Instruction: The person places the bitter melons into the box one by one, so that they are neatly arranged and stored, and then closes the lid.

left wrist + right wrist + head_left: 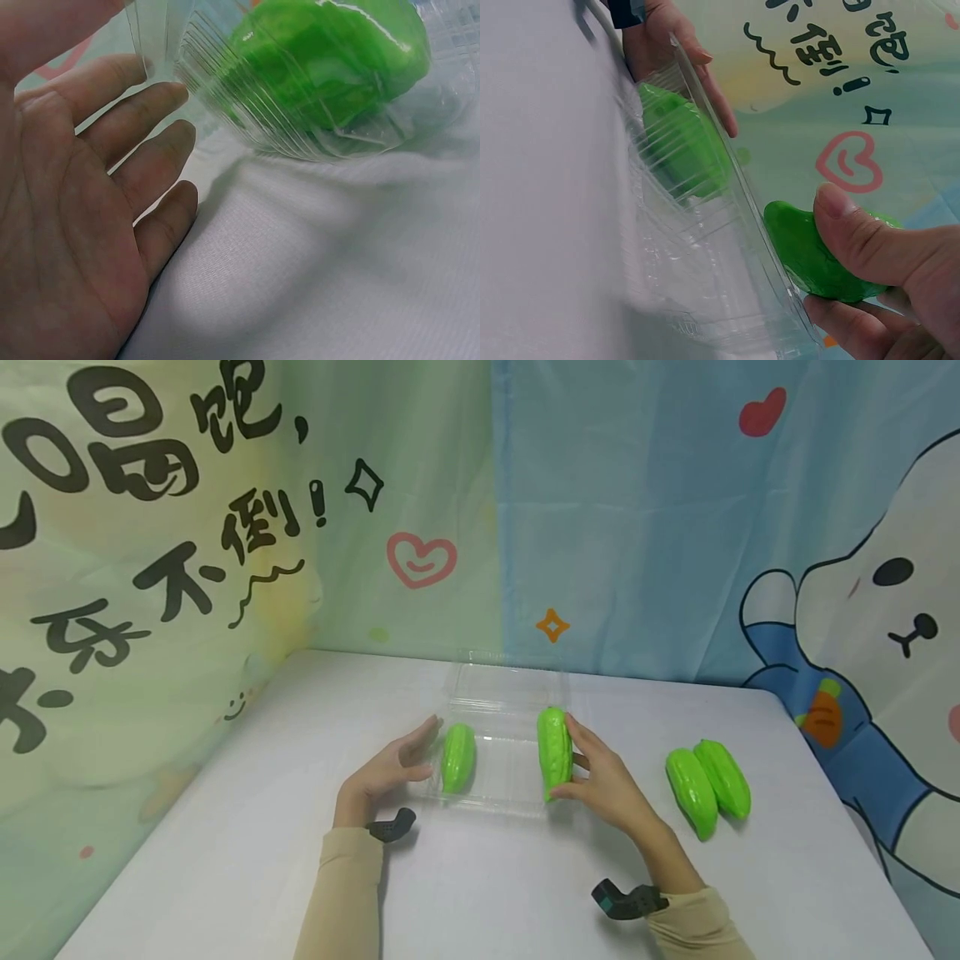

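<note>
My right hand (611,781) pinches a bumpy green bitter melon (554,750) between thumb and fingers, at the right side of a clear plastic clamshell box (506,768). In the right wrist view this bitter melon (802,247) shows right at the box's rim. A second bitter melon (458,758) lies inside the box, along its left wall. My left hand (386,774) is at the box's left side, fingers loosely extended, fingertips right at the rim. In the left wrist view the palm of the left hand (82,202) faces the ribbed plastic wall.
The clear lid (510,685) of the box stands raised at the back. Two more bitter melons (692,793) lie side by side on the white table (480,893), to the right. Printed curtains (600,527) hang behind and along the left edge.
</note>
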Motion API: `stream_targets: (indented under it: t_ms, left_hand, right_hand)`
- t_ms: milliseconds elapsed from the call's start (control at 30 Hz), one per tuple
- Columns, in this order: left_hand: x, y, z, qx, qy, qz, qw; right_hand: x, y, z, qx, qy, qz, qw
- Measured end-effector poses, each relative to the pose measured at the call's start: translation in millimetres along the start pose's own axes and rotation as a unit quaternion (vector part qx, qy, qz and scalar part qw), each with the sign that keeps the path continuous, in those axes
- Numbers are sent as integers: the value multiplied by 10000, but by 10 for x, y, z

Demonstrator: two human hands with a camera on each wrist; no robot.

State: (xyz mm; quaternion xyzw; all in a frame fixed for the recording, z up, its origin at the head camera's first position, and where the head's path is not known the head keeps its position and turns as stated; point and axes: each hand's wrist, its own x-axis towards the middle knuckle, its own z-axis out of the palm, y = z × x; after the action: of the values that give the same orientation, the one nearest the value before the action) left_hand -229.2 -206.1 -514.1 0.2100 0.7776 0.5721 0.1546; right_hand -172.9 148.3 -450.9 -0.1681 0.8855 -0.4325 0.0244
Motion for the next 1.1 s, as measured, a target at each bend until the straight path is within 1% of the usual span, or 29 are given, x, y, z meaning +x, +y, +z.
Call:
stream_targets:
  t_ms: [133, 300, 567, 633, 833, 967, 1100]
  left_hand:
    - [-6, 20, -3, -6, -8, 10, 10000]
    - [8, 39, -10, -25, -77, 134, 9999]
    - [-2, 38, -3, 114, -144, 182, 9997]
    - [-14, 78, 5, 67, -190, 200, 9996]
    - [-75, 283, 41, 101, -264, 168, 9995]
    - [-95, 321, 46, 33, -239, 117, 9996]
    - [-97, 313, 36, -45, -205, 47, 9998]
  right_hand:
    - [-1, -27, 24, 10, 3, -24, 10000]
    - [-4, -48, 11, -32, 46, -44, 10000]
    - [20, -35, 5, 102, 13, -101, 9999]
    - [33, -34, 21, 160, 12, -125, 9998]
    - [113, -62, 105, 207, -32, -82, 9997]
    - [190, -105, 166, 211, 1, 38, 9998]
    - [254, -155, 213, 289, 33, 42, 9996]
